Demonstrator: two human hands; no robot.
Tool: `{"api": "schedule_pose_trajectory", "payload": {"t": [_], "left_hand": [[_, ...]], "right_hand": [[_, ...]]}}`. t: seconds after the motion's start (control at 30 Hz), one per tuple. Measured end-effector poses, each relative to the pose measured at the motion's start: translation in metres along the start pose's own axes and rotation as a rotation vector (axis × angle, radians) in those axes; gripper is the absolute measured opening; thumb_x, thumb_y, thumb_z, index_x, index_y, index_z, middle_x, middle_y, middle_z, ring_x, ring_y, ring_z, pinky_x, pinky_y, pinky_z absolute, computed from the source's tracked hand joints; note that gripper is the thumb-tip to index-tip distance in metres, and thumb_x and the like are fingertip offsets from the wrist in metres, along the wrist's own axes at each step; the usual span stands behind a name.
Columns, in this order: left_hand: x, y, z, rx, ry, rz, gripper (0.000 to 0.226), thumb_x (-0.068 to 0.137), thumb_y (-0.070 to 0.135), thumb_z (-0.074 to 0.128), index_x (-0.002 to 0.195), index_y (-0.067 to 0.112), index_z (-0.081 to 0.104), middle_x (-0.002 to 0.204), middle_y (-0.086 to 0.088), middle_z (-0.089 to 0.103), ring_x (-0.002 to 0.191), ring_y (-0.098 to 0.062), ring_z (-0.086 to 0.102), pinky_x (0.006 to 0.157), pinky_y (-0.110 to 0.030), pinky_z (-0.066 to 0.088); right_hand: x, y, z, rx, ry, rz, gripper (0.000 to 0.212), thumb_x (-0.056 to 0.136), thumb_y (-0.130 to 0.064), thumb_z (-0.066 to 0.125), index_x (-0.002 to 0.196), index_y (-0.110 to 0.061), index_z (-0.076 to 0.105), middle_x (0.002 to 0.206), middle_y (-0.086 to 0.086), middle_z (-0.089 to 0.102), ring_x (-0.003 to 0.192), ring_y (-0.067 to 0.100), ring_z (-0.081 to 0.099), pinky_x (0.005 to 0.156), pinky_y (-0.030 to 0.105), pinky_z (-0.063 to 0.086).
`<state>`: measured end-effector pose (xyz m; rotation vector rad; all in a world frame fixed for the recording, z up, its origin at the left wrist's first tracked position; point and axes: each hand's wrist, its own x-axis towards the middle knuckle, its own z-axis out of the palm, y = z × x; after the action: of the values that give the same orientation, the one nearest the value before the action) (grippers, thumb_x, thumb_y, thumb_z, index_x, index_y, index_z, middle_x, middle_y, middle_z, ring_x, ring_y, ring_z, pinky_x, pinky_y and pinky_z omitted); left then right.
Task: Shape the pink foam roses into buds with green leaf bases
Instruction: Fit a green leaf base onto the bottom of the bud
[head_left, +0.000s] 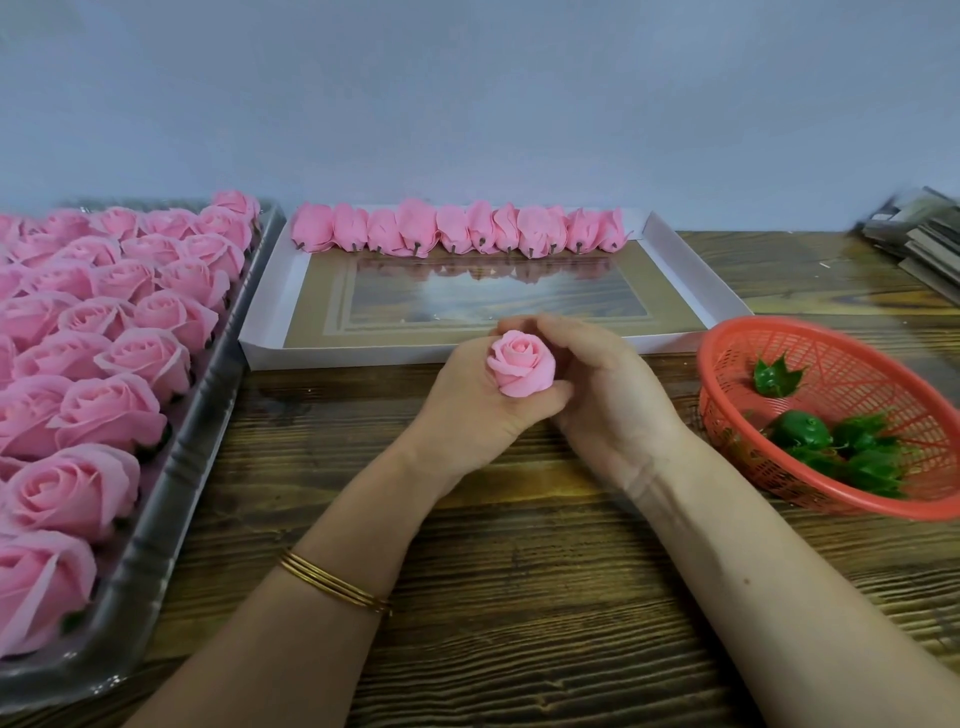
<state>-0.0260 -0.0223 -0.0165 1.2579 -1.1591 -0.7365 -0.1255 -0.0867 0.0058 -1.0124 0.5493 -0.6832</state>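
Observation:
A pink foam rose stands upright between both hands at the table's middle, its petals squeezed into a bud. My left hand grips it from the left and below, thumb under the bloom. My right hand curls around its right side and back. Any leaf base under the rose is hidden by the fingers. Green leaf bases lie in a red plastic basket at the right. Several shaped buds lie in a row along the far edge of a white shallow box.
A clear plastic tray packed with several open pink roses fills the left side. A stack of flat grey packets sits at the far right. The wooden tabletop runs to a plain wall behind.

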Motion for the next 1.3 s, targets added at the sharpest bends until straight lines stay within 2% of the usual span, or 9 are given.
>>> {"api": "schedule_pose_trajectory", "payload": {"t": [0.1,0.23,0.33,0.43,0.6,0.73,0.87,1.07,1.3], "left_hand": [[0.001,-0.001,-0.002,-0.029,0.038,0.002,0.032,0.081,0.000,0.072,0.072,0.031,0.069,0.059,0.011,0.063,0.058,-0.002,0.058,0.062,-0.015,0.047],[0.003,0.002,-0.001,-0.107,0.157,-0.009,0.014,0.075,0.009,0.073,0.080,0.022,0.074,0.080,0.003,0.073,0.079,-0.015,0.069,0.078,-0.036,0.057],[0.004,0.004,-0.001,-0.118,0.208,-0.011,0.011,0.070,0.016,0.071,0.080,0.020,0.075,0.087,-0.005,0.075,0.083,-0.021,0.071,0.079,-0.039,0.059],[0.006,0.003,-0.003,-0.114,0.238,-0.006,0.036,0.067,0.021,0.074,0.093,-0.001,0.063,0.085,-0.010,0.071,0.077,-0.022,0.069,0.071,-0.033,0.058],[0.004,0.006,-0.004,-0.173,0.205,0.014,0.024,0.065,0.027,0.077,0.073,0.011,0.061,0.066,-0.003,0.056,0.061,-0.010,0.057,0.057,-0.023,0.052],[0.005,0.005,-0.007,-0.188,0.179,0.005,0.020,0.065,0.032,0.075,0.071,0.018,0.062,0.064,-0.001,0.054,0.060,-0.009,0.056,0.056,-0.022,0.051],[0.005,0.003,-0.005,-0.218,0.179,-0.018,0.029,0.065,0.031,0.076,0.077,0.011,0.058,0.067,-0.006,0.051,0.063,-0.015,0.053,0.057,-0.027,0.050],[0.003,0.006,-0.005,-0.185,0.171,-0.052,0.035,0.066,0.025,0.079,0.085,0.005,0.056,0.068,-0.001,0.055,0.066,-0.014,0.057,0.060,-0.031,0.053],[0.001,0.010,-0.005,-0.153,0.159,-0.080,0.037,0.066,0.020,0.074,0.091,0.002,0.053,0.076,-0.003,0.055,0.075,-0.016,0.058,0.072,-0.032,0.054]], "right_hand": [[0.001,0.000,0.001,0.023,-0.021,0.030,0.034,0.098,-0.016,0.043,0.085,-0.001,0.071,0.089,0.018,0.067,0.080,0.030,0.058,0.061,0.031,0.050],[0.003,0.003,-0.002,0.095,0.015,0.046,0.043,0.097,-0.014,0.045,0.070,-0.011,0.077,0.087,0.008,0.073,0.083,0.018,0.066,0.072,0.025,0.056],[0.003,0.004,-0.002,0.134,0.004,0.086,0.029,0.095,-0.010,0.046,0.087,-0.005,0.074,0.096,0.010,0.073,0.090,0.020,0.067,0.084,0.031,0.056],[0.003,0.005,-0.001,0.128,-0.014,0.129,0.026,0.091,-0.004,0.045,0.098,0.000,0.070,0.104,0.015,0.069,0.091,0.022,0.065,0.088,0.032,0.055],[0.002,0.005,-0.005,0.168,-0.126,0.284,0.052,0.081,-0.005,0.048,0.131,0.008,0.052,0.125,0.023,0.055,0.108,0.028,0.054,0.103,0.037,0.043],[-0.002,0.002,-0.006,0.111,-0.262,0.277,0.043,0.078,-0.003,0.050,0.121,-0.002,0.057,0.124,0.020,0.049,0.105,0.025,0.053,0.099,0.034,0.044],[-0.003,0.005,-0.007,0.124,-0.305,0.235,0.027,0.081,0.001,0.054,0.103,-0.004,0.068,0.127,0.023,0.053,0.122,0.033,0.049,0.107,0.039,0.041],[-0.002,0.008,-0.009,0.162,-0.329,0.233,0.039,0.082,0.003,0.052,0.120,0.004,0.058,0.123,0.021,0.061,0.113,0.030,0.060,0.102,0.040,0.048],[-0.004,0.007,-0.007,0.163,-0.319,0.188,0.024,0.078,0.008,0.050,0.100,0.009,0.057,0.119,0.024,0.062,0.108,0.028,0.065,0.096,0.039,0.052]]}}
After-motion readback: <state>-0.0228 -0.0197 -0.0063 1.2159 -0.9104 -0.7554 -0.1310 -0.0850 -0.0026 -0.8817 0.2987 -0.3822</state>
